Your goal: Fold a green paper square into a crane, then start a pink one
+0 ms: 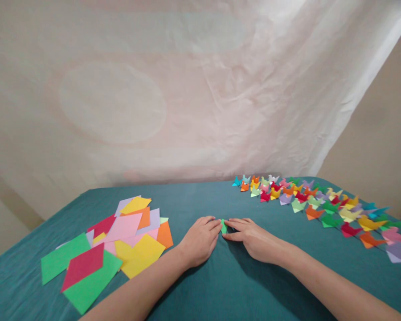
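A small piece of folded green paper (223, 227) lies on the cloth between my two hands. From the left, the closed-together fingertips of my left hand (202, 239) hold its left edge, hiding part of that side. My right hand (250, 236) has the opposite side, with the thumb at the near end and the fingers farther up. Only a narrow green strip shows between the fingers, so the exact fold cannot be made out.
Loose coloured paper sheets (140, 254) lie overlapping on the left. Several rows of folded paper birds (330, 207) stand on the right. A dark green cloth (194, 200) covers the table, and a pale fabric sheet (194, 98) hangs behind it.
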`<state>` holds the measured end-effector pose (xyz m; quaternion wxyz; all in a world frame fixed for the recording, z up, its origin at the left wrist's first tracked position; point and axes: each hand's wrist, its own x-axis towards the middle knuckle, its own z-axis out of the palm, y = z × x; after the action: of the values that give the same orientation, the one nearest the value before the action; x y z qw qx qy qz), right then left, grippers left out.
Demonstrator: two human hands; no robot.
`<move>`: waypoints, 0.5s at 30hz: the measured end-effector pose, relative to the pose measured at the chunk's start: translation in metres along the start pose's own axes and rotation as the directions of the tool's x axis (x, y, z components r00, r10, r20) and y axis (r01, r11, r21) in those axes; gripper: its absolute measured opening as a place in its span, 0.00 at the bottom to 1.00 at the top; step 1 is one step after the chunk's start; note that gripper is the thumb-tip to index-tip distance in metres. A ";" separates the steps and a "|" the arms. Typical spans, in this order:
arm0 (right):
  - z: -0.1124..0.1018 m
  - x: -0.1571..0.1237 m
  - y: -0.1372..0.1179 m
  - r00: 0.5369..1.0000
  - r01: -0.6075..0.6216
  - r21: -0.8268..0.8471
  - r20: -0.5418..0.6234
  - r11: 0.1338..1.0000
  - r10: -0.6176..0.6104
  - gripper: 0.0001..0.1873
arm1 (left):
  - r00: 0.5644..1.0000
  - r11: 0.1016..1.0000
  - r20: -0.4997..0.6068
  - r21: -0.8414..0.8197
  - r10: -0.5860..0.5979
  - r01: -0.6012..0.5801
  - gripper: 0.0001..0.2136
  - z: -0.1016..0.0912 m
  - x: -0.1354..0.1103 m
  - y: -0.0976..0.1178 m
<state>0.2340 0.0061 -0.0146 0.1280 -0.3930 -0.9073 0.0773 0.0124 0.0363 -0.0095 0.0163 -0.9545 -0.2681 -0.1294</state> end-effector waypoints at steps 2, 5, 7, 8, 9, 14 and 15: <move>-0.001 0.000 0.000 1.000 0.003 0.008 -0.005 1.000 -0.003 0.32 | 1.000 1.000 -0.004 -0.012 0.027 -0.027 0.16 -0.002 0.000 -0.001; -0.003 -0.001 0.000 1.000 0.013 0.011 -0.005 1.000 -0.013 0.31 | 0.998 0.998 -0.009 -0.035 0.059 -0.060 0.16 -0.003 -0.002 -0.002; -0.002 -0.001 0.001 1.000 0.020 0.006 -0.016 1.000 -0.020 0.31 | 0.998 0.997 -0.015 -0.045 0.063 -0.064 0.16 -0.004 -0.003 -0.003; -0.001 -0.001 0.002 0.999 0.021 0.003 -0.033 1.000 -0.021 0.30 | 0.998 0.997 -0.015 -0.048 0.063 -0.064 0.16 -0.004 -0.003 -0.003; 0.002 -0.001 0.003 0.998 0.019 0.003 -0.061 1.000 -0.019 0.29 | 0.998 0.997 -0.012 -0.050 0.062 -0.062 0.16 -0.003 -0.003 -0.003; 0.017 0.000 0.013 0.963 -0.005 0.031 -0.269 1.000 0.013 0.23 | 0.999 0.998 0.004 -0.051 0.037 -0.037 0.17 -0.002 -0.002 -0.003; 0.019 0.000 0.015 0.955 -0.003 0.031 -0.297 1.000 0.012 0.23 | 0.999 0.998 0.000 -0.055 0.032 -0.032 0.18 -0.002 -0.002 -0.003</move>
<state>0.2386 0.0155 -0.0362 0.2687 -0.4016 -0.8750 0.0313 0.0084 0.0379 -0.0081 -0.0079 -0.9588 -0.2492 -0.1361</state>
